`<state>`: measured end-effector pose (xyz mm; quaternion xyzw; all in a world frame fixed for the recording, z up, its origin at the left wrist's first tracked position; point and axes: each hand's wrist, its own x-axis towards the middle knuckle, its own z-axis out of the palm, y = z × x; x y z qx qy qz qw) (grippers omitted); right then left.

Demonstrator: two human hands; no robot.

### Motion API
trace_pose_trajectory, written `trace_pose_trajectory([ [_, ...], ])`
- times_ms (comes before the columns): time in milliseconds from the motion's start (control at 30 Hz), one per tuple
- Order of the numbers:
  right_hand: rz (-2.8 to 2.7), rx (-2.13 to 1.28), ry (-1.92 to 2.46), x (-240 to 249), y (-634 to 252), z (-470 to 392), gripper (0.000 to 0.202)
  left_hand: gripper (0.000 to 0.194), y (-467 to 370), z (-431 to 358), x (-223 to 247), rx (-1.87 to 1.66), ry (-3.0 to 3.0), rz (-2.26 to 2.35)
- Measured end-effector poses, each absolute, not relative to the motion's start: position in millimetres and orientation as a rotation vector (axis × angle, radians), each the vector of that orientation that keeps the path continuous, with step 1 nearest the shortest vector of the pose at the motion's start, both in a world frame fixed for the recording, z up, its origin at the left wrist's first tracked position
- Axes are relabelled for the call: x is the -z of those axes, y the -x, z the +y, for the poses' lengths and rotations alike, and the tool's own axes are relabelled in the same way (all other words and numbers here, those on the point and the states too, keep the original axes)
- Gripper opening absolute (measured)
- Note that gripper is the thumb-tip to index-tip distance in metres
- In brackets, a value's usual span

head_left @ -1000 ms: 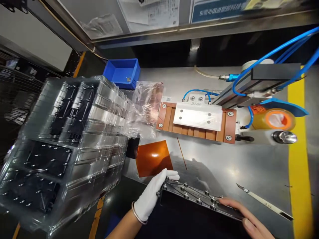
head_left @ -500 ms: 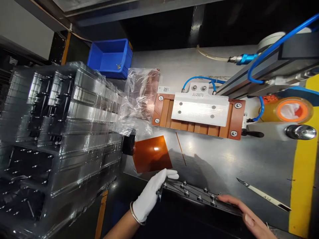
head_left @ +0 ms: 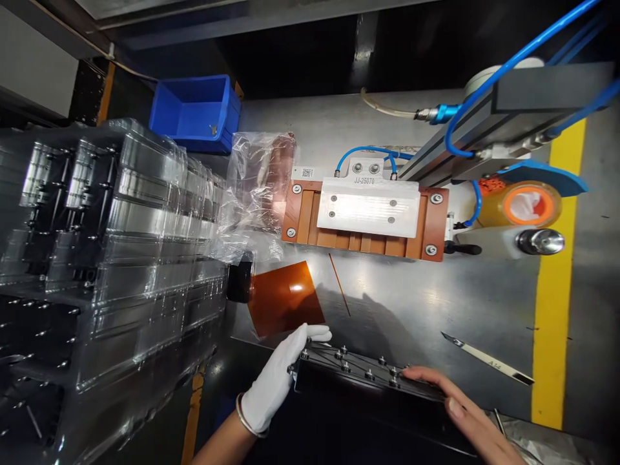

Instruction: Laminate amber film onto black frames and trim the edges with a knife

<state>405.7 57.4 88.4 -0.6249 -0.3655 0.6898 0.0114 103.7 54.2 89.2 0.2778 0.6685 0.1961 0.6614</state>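
Observation:
A flat black panel (head_left: 361, 378) with several small metal studs lies at the near edge of the steel table. My left hand (head_left: 278, 378), in a white glove, grips its left end. At the panel's right end rests my bare right hand (head_left: 460, 413), fingers laid along the edge. Just beyond the gloved hand lies an amber film sheet (head_left: 285, 298), with a thin amber strip (head_left: 339, 294) to its right.
Stacked clear plastic trays (head_left: 111, 258) holding dark parts fill the left. A brown fixture with a white plate (head_left: 365, 213) sits mid-table, a blue bin (head_left: 196, 110) behind, a tape roll (head_left: 526, 206) and blue hoses at right. A blade (head_left: 487, 365) lies near the yellow floor line (head_left: 557, 271).
The view has shifted, so everything sits a little further left and up. Both hands keep their hold on the black panel, which looks slightly more edge-on.

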Motion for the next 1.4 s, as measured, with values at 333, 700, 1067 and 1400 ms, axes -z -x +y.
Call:
trace_pose_trajectory([
  [333,-1.289,-2.166,1.883,-84,-389,55,0.053,0.018,-111,55,-114,0.159,-1.850,1.273],
  [700,-1.238,-2.072,1.849,-70,-372,20,0.049,0.022,-145,42,-71,0.311,-1.874,1.232],
  [1067,-1.268,-2.032,1.797,-70,-380,15,0.044,0.029,-136,55,-85,0.547,-1.909,1.265],
  [1400,-1.256,-2.009,1.796,-70,-376,16,0.050,0.026,-142,43,-72,0.383,-1.932,1.252],
])
